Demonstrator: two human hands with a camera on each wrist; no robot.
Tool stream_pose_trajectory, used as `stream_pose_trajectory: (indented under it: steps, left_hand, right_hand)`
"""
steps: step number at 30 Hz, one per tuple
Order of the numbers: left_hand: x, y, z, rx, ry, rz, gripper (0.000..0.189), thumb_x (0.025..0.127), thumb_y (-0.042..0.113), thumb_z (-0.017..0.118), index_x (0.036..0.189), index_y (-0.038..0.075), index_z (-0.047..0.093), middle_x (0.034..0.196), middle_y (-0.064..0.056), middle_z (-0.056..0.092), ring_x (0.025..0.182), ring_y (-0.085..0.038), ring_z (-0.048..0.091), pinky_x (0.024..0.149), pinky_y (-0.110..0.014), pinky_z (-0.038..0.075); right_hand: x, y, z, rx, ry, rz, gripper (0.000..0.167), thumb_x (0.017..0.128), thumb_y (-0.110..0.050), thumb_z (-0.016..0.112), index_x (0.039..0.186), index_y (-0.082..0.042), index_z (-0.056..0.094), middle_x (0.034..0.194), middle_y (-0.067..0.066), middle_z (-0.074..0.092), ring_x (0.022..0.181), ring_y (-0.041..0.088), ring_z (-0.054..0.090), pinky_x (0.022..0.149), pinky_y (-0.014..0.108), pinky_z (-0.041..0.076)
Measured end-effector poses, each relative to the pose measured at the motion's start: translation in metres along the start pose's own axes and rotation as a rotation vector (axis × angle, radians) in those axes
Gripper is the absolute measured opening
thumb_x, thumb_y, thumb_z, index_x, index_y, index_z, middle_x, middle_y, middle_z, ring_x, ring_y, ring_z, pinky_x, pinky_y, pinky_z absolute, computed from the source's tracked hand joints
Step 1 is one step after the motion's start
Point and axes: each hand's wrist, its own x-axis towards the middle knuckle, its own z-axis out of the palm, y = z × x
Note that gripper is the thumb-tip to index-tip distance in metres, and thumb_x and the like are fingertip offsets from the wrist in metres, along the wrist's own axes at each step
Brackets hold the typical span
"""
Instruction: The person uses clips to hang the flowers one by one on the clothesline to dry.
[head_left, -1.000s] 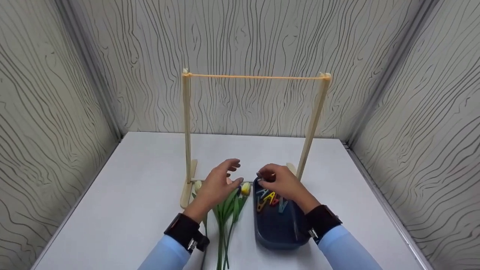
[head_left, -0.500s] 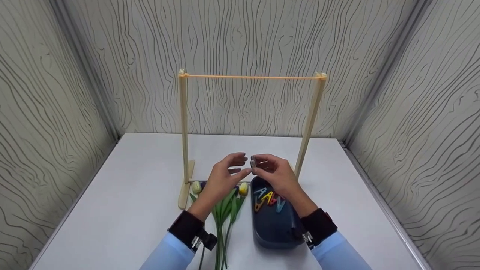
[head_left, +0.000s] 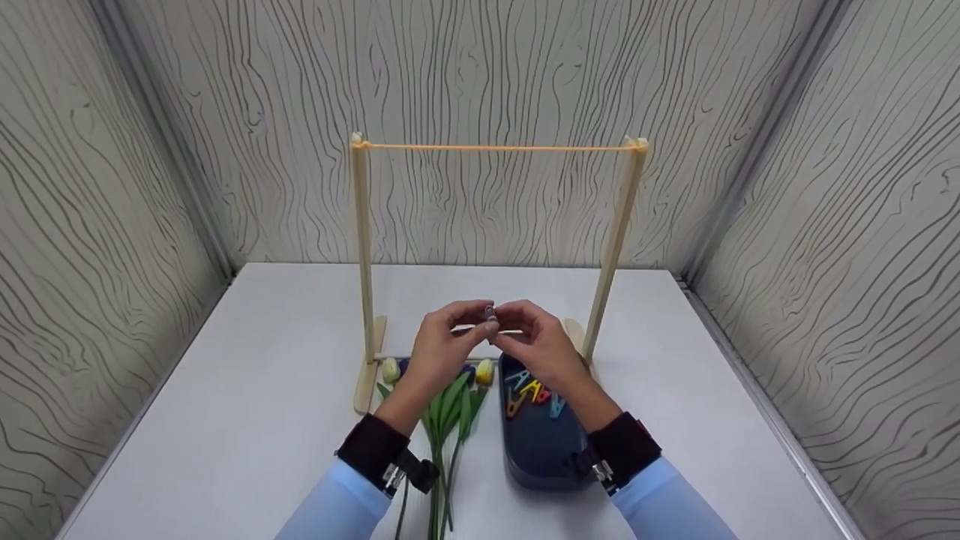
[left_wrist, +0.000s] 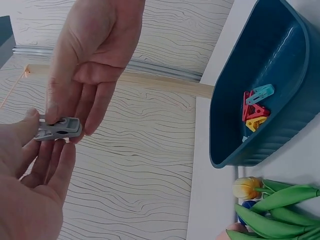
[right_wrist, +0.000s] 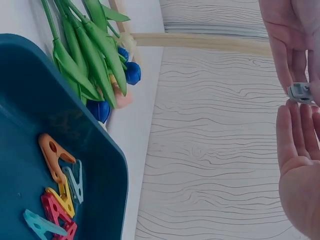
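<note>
A small grey clothespin (left_wrist: 60,128) hangs in the air between both hands. My left hand (head_left: 441,345) pinches it between thumb and fingers. From the other side, my right hand (head_left: 544,346) also has its thumb and fingers on the clothespin. Just below the right hand stands a dark blue bin (head_left: 541,457), with several coloured clothespins lying inside, among them an orange one (right_wrist: 52,155), a yellow one (right_wrist: 62,199) and a turquoise one (left_wrist: 260,93). Artificial tulips (head_left: 450,412) with green stems lie on the table, left of the bin and partly below the left hand.
Behind the hands rises a wooden frame, its left post (head_left: 362,255) and right post (head_left: 616,247) joined at the top by a taut orange string (head_left: 495,148). The white table (head_left: 247,420) is enclosed by wood-grain patterned walls (head_left: 480,67).
My right hand has risen from the bin with the grey clothespin and moved left. My left hand has come to meet it and now pinches the clothespin too.
</note>
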Motion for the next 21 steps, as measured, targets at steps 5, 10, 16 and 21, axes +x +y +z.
stream_pose_trajectory:
  steps: [5,10,16,21]
  left_hand:
    - [-0.001,0.0,-0.001,-0.006,0.007,0.021,0.036,0.105,0.017,0.073,0.14,0.008,0.071,0.136,-0.016,0.074,0.131,-0.033,0.07,0.111,-0.046,0.061]
    - [0.001,0.002,-0.002,-0.054,0.039,-0.023,0.04,0.106,0.019,0.072,0.145,0.008,0.069,0.139,-0.015,0.074,0.132,-0.031,0.07,0.113,-0.047,0.06]
    - [0.004,0.004,-0.004,-0.087,0.058,-0.054,0.037,0.105,0.02,0.074,0.141,0.008,0.072,0.137,-0.014,0.076,0.131,-0.03,0.07,0.113,-0.045,0.06]
    - [0.007,0.004,-0.006,-0.089,0.056,-0.061,0.036,0.105,0.017,0.074,0.14,0.006,0.073,0.136,-0.014,0.076,0.131,-0.03,0.07,0.112,-0.042,0.061]
  right_hand:
    - [0.002,0.001,0.006,-0.03,0.008,0.012,0.03,0.103,-0.017,0.076,0.13,-0.007,0.071,0.13,0.014,0.075,0.121,0.017,0.073,0.097,0.023,0.063]
    - [0.005,-0.003,0.01,0.037,0.043,0.009,0.026,0.102,-0.014,0.078,0.126,-0.007,0.073,0.128,0.014,0.074,0.117,0.017,0.075,0.094,0.027,0.066]
    - [0.009,-0.007,0.012,0.069,0.064,0.01,0.027,0.1,-0.011,0.079,0.126,-0.006,0.074,0.127,0.015,0.073,0.114,0.019,0.077,0.094,0.028,0.067]
    - [0.012,-0.005,0.012,0.076,0.073,-0.001,0.026,0.1,-0.007,0.078,0.125,-0.003,0.073,0.125,0.017,0.073,0.11,0.014,0.078,0.092,0.028,0.068]
